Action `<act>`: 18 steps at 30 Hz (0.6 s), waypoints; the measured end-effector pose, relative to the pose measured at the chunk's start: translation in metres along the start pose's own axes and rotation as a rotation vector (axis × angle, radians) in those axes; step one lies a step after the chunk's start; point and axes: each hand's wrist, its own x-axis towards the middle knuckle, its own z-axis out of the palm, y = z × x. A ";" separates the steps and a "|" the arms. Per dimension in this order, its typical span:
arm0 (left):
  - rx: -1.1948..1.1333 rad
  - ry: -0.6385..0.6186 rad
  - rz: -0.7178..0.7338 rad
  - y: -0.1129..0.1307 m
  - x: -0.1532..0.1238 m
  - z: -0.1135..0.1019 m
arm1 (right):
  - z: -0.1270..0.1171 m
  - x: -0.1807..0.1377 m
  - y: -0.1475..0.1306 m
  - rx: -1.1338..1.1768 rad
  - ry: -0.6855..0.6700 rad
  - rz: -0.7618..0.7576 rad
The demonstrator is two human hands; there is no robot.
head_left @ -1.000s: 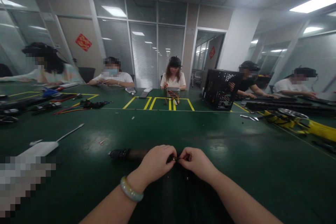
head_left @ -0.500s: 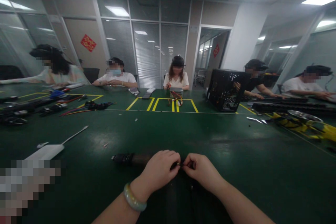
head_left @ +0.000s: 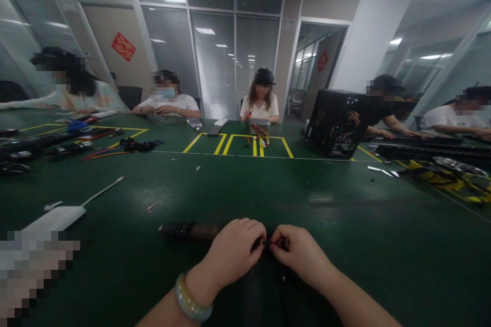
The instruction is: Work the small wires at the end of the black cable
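My left hand is closed in a pinch at the centre front, a pale green bangle round its wrist. At its fingertips shows a small dark piece with a shiny end, its kind too small to tell. My right hand pinches close beside it, thumb and forefinger pressed together; what lies between them is mostly hidden. A long dark tube-like object lies on the table, running behind my left hand, which covers its right part. Dark strips lie faintly below my hands.
On the green table, a white flat object with a thin stem lies at left. Cables are piled beyond it. A black computer case stands at back right, near yellow-and-black parts. Several people sit across the table.
The head view has shifted and tilted slightly downward, so the far side sits higher in the picture. My hands keep nearly the same pinch, fingertips close together.
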 end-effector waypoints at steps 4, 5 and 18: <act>-0.018 -0.002 -0.004 -0.001 0.001 0.000 | 0.000 0.001 0.000 -0.002 -0.006 0.019; -0.017 -0.006 -0.007 -0.001 0.001 0.000 | 0.000 0.001 0.000 -0.003 -0.007 0.024; 0.009 -0.021 -0.014 -0.003 0.002 0.003 | -0.001 0.001 -0.002 -0.026 -0.026 0.024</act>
